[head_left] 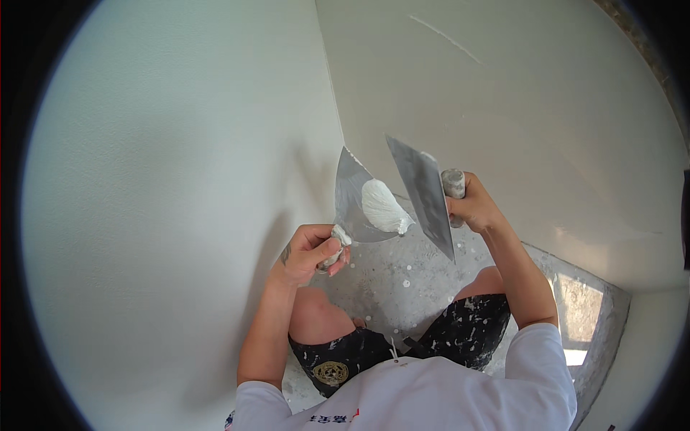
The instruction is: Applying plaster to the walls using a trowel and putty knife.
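Note:
My left hand [311, 253] is closed round the whitened handle of a wide putty knife [351, 194]. Its broad metal blade points away from me and carries a thick lump of white putty [383, 207] on its right half. In my right hand [474, 204] is a plastering trowel [420, 188], gripped by its stained round handle. The trowel's long, flat metal blade stands steeply tilted just right of the putty, with a small gap visible between them. Some of my right fingers are hidden behind the trowel's handle and blade.
A pale wall [180, 179] rises close on my left and meets a second wall [503, 108] in a corner ahead. White spots speckle the grey floor [388, 280] below my hands. Sunlight falls on a patch [579, 309] at the lower right.

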`<action>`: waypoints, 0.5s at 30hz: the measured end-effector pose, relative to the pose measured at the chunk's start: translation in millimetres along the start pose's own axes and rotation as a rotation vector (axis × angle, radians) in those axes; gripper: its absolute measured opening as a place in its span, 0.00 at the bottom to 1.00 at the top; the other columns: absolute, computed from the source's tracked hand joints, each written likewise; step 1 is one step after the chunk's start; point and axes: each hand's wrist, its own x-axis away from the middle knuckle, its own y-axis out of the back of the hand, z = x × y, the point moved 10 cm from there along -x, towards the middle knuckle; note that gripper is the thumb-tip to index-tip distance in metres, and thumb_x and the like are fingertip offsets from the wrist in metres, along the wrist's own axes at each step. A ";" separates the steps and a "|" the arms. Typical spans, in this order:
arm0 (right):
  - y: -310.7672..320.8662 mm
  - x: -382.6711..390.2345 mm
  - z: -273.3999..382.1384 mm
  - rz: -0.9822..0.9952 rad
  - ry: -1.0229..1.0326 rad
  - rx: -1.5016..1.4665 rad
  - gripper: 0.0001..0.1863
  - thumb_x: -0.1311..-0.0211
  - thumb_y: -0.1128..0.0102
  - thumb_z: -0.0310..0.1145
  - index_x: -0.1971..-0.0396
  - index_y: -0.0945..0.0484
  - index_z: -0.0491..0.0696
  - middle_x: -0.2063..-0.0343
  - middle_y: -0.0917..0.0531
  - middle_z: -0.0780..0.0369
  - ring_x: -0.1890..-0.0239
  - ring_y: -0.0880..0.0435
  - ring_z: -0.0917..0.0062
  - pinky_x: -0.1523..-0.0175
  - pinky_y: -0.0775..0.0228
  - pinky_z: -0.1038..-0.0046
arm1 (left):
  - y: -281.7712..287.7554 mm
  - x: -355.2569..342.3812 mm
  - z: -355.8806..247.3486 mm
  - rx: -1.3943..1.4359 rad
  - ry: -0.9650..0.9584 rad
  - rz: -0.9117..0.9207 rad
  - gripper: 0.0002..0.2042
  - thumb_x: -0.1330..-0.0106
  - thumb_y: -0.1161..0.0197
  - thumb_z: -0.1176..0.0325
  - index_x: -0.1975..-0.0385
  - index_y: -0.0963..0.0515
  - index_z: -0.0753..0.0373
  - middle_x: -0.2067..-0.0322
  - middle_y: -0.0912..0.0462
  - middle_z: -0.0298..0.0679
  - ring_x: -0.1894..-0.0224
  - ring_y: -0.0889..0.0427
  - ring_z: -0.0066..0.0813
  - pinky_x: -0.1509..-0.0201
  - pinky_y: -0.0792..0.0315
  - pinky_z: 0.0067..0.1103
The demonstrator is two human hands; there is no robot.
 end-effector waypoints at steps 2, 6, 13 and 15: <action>-9.1 0.4 22.9 -0.180 0.028 -0.249 0.13 0.48 0.26 0.30 0.76 0.26 0.46 0.83 0.24 0.68 0.81 0.26 0.86 0.75 0.34 0.80 | -3.0 -0.6 20.7 -0.081 0.076 0.043 0.17 0.29 0.40 0.58 0.65 0.22 0.70 0.74 0.20 0.40 0.80 0.26 0.21 0.76 0.34 0.19; -21.7 -8.4 26.8 -0.140 0.167 -0.380 0.11 0.44 0.28 0.30 0.67 0.23 0.44 0.77 0.21 0.65 0.78 0.24 0.83 0.73 0.32 0.79 | -33.9 -13.8 67.7 -0.100 0.200 0.147 0.15 0.29 0.41 0.60 0.66 0.22 0.69 0.74 0.20 0.38 0.80 0.26 0.19 0.76 0.34 0.18; 3.9 31.6 -37.2 -0.208 -0.062 -0.237 0.18 0.36 0.35 0.45 0.74 0.26 0.46 0.84 0.24 0.66 0.81 0.25 0.82 0.73 0.32 0.76 | 11.3 -5.1 8.1 0.037 -0.009 -0.242 0.13 0.27 0.43 0.62 0.62 0.23 0.68 0.73 0.22 0.36 0.79 0.26 0.20 0.76 0.33 0.18; -18.9 51.2 -20.0 -0.020 -0.080 -0.498 0.20 0.33 0.41 0.49 0.73 0.25 0.45 0.84 0.24 0.65 0.80 0.25 0.81 0.72 0.32 0.75 | 16.2 -0.8 -10.6 -0.039 -0.071 -0.341 0.13 0.27 0.44 0.62 0.62 0.23 0.68 0.73 0.22 0.36 0.79 0.27 0.20 0.75 0.33 0.18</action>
